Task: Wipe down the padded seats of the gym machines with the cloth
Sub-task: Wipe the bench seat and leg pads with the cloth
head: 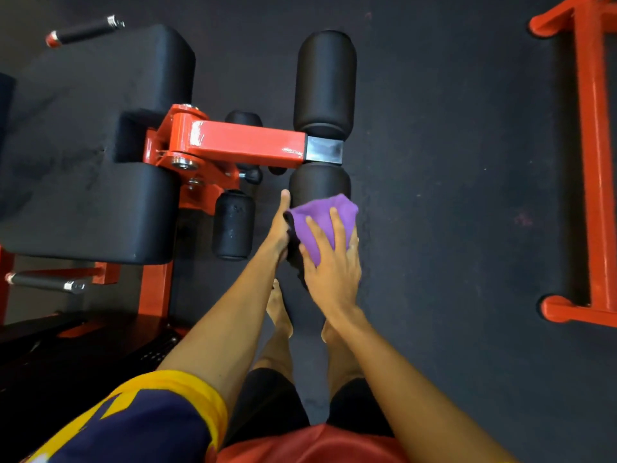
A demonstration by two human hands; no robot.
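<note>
A purple cloth [320, 215] lies over the near black roller pad [317, 185] of a red gym machine. My right hand [330, 262] presses the cloth onto the pad, fingers spread over it. My left hand [280, 228] holds the roller's left side with the thumb pointing up along it; its fingers are hidden behind the pad. A second roller pad [325, 83] sits beyond the red arm [240, 143]. The split black padded seat [86, 155] fills the left of the view.
Two smaller black rollers [233, 225] hang under the red arm. Black handles [83, 30] stick out at the seat's sides. Another red frame [594, 162] stands on the dark rubber floor at the right. My bare feet are just below the hands.
</note>
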